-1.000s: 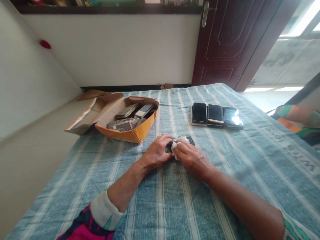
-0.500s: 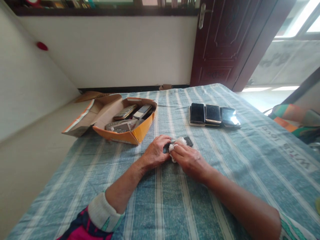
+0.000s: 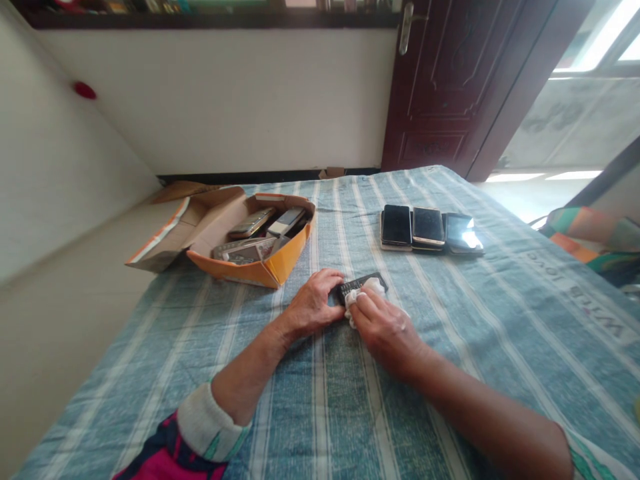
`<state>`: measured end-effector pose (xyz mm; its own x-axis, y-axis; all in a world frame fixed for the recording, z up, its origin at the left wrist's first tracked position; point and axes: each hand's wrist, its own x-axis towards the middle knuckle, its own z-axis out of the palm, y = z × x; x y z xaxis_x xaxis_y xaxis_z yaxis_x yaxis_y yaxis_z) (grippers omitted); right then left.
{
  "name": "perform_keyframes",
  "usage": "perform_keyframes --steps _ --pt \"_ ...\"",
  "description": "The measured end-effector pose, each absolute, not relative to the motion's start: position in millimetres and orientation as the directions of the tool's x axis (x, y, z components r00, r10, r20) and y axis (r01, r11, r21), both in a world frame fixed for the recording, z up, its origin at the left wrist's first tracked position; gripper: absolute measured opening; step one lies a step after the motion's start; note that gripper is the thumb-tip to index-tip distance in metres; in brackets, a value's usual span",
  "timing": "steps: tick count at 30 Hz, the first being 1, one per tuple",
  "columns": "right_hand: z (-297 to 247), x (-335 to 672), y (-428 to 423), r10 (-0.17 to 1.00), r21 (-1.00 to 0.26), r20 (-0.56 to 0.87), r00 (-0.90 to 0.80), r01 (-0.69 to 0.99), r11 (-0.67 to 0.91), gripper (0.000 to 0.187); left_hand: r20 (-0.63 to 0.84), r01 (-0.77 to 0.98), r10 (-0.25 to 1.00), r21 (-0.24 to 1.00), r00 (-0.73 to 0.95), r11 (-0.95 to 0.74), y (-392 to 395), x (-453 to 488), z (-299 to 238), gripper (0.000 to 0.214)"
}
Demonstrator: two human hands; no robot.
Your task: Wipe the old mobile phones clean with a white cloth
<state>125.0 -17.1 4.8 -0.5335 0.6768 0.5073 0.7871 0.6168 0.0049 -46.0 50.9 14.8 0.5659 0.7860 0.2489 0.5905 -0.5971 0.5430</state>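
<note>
A dark keypad phone (image 3: pixel 349 287) lies face up on the striped cloth, its rows of keys showing. My left hand (image 3: pixel 313 303) grips its left end between thumb and fingers. Bunched in my right hand (image 3: pixel 385 327) is a white tissue (image 3: pixel 353 303), pressed onto the phone's face and covering its lower edge and right part. The right fingertips are closed over the tissue.
An open orange cardboard box (image 3: pixel 240 272) holding several old phones stands at the left, its lid folded out leftward. Stacked phones (image 3: pixel 397 225) lie in a row at the back right. A blue striped tablecloth (image 3: pixel 345 413) covers the table. A dark red door (image 3: pixel 450 87) stands behind.
My right hand with the tissue has shifted slightly right along the phone, uncovering more of its keys. My left hand has stayed at the phone's left end.
</note>
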Motion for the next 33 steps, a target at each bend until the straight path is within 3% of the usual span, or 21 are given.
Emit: perform_keyframes --steps 11,16,22,24,27,33 --pt "-8.0 160.1 11.7 0.781 -0.085 0.56 -0.276 0.919 0.386 0.026 0.249 0.628 0.795 0.503 0.553 -0.594 47.9 -42.7 15.3 0.029" --pt "-13.2 166.9 18.7 0.821 -0.248 0.546 -0.169 0.903 0.35 0.031 0.301 0.662 0.812 0.471 0.501 -0.583 44.0 -36.2 10.2 0.022" --pt "-10.2 176.4 29.1 0.821 -0.546 0.569 0.045 0.767 0.337 0.025 0.326 0.639 0.845 0.554 0.424 -0.534 38.8 -32.8 11.6 0.029" --pt "-8.8 176.9 29.7 0.798 -0.588 0.594 0.097 0.73 0.349 0.024 0.318 0.633 0.858 0.579 0.405 -0.513 36.8 -31.3 11.7 0.029" --pt "-8.0 172.0 25.8 0.746 -0.534 0.665 0.033 0.72 0.443 0.027 0.306 0.636 0.87 0.595 0.387 -0.492 34.6 -29.9 10.8 0.028" --pt "-3.5 158.7 14.1 0.66 -0.247 0.703 -0.266 0.779 0.577 0.032 0.327 0.635 0.862 0.583 0.388 -0.507 32.3 -29.6 9.1 0.027"
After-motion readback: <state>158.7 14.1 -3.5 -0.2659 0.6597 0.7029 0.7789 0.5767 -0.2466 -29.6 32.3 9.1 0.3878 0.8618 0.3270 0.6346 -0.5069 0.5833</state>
